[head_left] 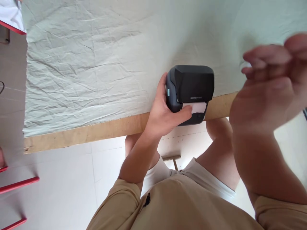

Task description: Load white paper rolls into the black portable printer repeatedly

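Observation:
My left hand (163, 115) grips a black portable label printer (195, 83) at the table's front edge. Its fingers wrap round the printer's left side, and the thumb presses on the white paper strip (199, 107) that sticks out of the slot. The strip's lower edge looks uneven. Raised to the right and apart from the printer, my right hand (266, 83) is close to the camera and somewhat blurred. Its fingers are bent together, with a small white piece (246, 66) showing between the fingertips; I cannot make out what it is.
A wrinkled pale green cloth (83, 64) covers the table, leaving a wooden front edge (83, 131) bare. Red metal bars (19, 185) stand at the lower left. White fabric with a red edge (11, 16) is at the upper left. My legs are under the table.

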`<state>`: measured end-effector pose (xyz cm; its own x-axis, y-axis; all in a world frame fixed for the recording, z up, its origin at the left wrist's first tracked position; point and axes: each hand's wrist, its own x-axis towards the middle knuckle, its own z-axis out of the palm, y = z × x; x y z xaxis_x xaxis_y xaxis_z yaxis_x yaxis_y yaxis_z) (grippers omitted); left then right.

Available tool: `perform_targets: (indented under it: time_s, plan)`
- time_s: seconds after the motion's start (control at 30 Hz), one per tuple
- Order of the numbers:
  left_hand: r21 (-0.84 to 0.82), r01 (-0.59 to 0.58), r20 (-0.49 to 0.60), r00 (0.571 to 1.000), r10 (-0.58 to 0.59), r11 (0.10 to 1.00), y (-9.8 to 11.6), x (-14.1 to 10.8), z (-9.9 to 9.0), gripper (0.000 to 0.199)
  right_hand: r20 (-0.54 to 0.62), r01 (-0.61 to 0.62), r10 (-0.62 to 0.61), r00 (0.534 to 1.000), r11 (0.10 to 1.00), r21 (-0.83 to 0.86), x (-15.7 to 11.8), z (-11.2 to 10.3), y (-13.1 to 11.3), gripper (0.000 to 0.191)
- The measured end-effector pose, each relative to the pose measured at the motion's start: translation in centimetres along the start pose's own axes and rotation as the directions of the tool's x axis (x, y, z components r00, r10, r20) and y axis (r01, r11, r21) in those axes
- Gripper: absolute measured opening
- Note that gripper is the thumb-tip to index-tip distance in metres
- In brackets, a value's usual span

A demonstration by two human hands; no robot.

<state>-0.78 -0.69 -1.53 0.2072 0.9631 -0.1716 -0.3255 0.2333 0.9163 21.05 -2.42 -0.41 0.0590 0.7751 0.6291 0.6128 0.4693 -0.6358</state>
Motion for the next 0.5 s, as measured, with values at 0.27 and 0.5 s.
perform_targets:
  time_s: [0.27, 0.5]
  plan:
    - [-0.089, 0.025, -0.036, 0.999, -0.029, 0.996, 1.3, -0.7, 1.0, 0.077, -0.033, -0.176, 0.174, 0.984, 0.98, -0.09, -13.6, -3.8, 2.0, 0.033]
    - [-0.066, 0.072, -0.122, 0.989, -0.08, 0.995, 1.3, -0.7, 1.8, 0.062, 0.375, -0.293, 0.445, 0.813, 0.87, -0.398, -12.7, -3.9, 11.7, 0.026]
